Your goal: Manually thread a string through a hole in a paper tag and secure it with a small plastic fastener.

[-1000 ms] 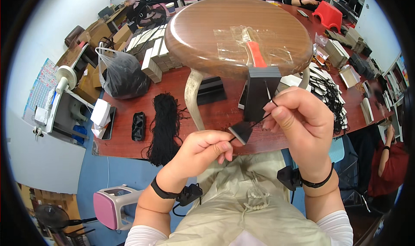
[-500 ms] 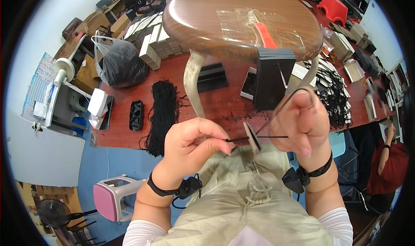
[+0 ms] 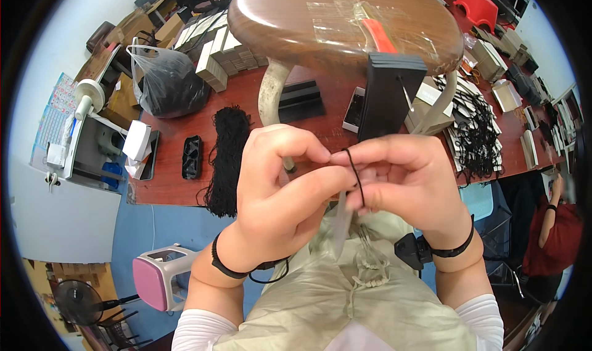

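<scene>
Between my pinching fingertips, left hand (image 3: pixel 277 190) and right hand (image 3: pixel 401 184) both grip the black cord (image 3: pixel 354 177), looped just above the pinch; I judge knotting underway, next needing steady tension.

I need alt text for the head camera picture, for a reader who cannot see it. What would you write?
Two bare hands, the left hand and the right hand, meet close to the camera and pinch a thin black cord between their fingertips. Behind them stands a round brown stool, and a bundle of black cords lies on a red-brown table.
</scene>
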### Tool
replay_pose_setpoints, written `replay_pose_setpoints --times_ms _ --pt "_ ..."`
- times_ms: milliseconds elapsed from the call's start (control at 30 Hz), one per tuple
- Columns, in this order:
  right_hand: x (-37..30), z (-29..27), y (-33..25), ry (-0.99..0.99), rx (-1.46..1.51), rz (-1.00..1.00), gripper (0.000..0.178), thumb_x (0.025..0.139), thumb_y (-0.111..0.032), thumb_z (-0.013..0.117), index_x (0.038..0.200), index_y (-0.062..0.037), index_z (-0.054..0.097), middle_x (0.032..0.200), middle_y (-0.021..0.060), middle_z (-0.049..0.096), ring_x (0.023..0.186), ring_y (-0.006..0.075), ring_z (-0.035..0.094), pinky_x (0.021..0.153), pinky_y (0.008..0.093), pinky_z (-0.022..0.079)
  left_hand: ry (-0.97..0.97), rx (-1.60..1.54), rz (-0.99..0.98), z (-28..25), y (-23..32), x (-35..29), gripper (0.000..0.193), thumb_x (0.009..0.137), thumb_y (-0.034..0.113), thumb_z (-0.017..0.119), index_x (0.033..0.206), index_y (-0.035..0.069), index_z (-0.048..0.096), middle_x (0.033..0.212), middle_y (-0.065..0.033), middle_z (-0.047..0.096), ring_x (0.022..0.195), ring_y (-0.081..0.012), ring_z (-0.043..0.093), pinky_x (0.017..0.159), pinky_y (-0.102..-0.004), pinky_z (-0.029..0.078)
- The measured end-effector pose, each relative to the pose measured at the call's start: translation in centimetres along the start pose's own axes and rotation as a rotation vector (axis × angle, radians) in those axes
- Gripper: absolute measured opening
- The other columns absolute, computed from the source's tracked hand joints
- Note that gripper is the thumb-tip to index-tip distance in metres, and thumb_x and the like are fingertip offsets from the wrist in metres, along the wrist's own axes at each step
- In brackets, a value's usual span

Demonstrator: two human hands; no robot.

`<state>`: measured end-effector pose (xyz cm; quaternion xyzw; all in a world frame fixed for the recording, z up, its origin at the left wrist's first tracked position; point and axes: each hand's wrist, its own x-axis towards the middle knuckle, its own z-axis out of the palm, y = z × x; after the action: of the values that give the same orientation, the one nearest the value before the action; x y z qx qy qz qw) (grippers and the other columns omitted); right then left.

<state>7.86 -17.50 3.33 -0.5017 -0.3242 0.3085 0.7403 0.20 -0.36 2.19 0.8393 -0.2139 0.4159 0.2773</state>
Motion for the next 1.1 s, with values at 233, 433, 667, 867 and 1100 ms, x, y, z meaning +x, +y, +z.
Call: replay_pose_setpoints --times_ms 233,433,667,867,1100 --pt "0.0 -1.7 2.0 0.063 -0.098 0.106 0.013 0.081 0.007 0.061 0.093 0.0055 0.065 0.077 0.0074 0.066 0.063 0.0085 0.059 0.056 0.021 0.049 -0.022 -1.142 -0.828 2.9 -0.1 -4.2 0.059 0.08 0.0 0.069 0.133 -0.001 0.043 0.122 -0.0172 0.057 0.111 -0.024 0.055 0.092 -0.0332 0.047" --pt "0.2 -2.8 4.3 0.032 -0.043 0.13 0.016 0.082 0.008 0.06 0.097 0.0051 0.066 0.081 0.009 0.066 0.065 0.0089 0.06 0.056 0.0222 0.048 -0.268 -0.889 -0.547 5.7 -3.4 -7.1 0.052 0.067 0.001 0.078 0.115 -0.001 0.058 0.102 -0.0103 0.066 0.093 -0.017 0.064 0.077 -0.0292 0.052" --pt "-0.4 -4.7 4.9 0.043 -0.901 -0.336 0.017 0.071 0.004 0.063 0.087 0.0003 0.068 0.067 0.0079 0.061 0.058 0.015 0.059 0.054 0.0254 0.046 -0.178 -0.663 -0.664 7.8 -3.9 -9.0 0.047 0.068 0.012 0.079 0.11 -0.001 0.063 0.093 -0.011 0.068 0.09 -0.0182 0.066 0.079 -0.0287 0.051" --pt "-2.4 -6.8 5.0 0.024 0.213 -0.081 0.008 0.085 0.002 0.057 0.089 0.0054 0.062 0.075 0.0101 0.062 0.052 0.0113 0.055 0.048 0.021 0.043 -0.298 -0.982 -0.757 7.0 -3.8 -8.6 0.049 0.07 -0.002 0.076 0.116 -0.002 0.06 0.11 -0.0133 0.062 0.105 -0.0192 0.059 0.09 -0.031 0.047" --pt "-3.8 -7.9 6.9 0.004 -0.223 0.085 0.017 0.091 -0.014 0.052 0.093 0.0016 0.059 0.071 0.0072 0.06 0.056 0.0161 0.056 0.052 0.0291 0.043 -0.318 -0.969 -0.695 6.6 -4.0 -8.7 0.051 0.067 -0.014 0.072 0.115 -0.005 0.059 0.112 -0.0134 0.06 0.106 -0.0207 0.057 0.092 -0.034 0.048"
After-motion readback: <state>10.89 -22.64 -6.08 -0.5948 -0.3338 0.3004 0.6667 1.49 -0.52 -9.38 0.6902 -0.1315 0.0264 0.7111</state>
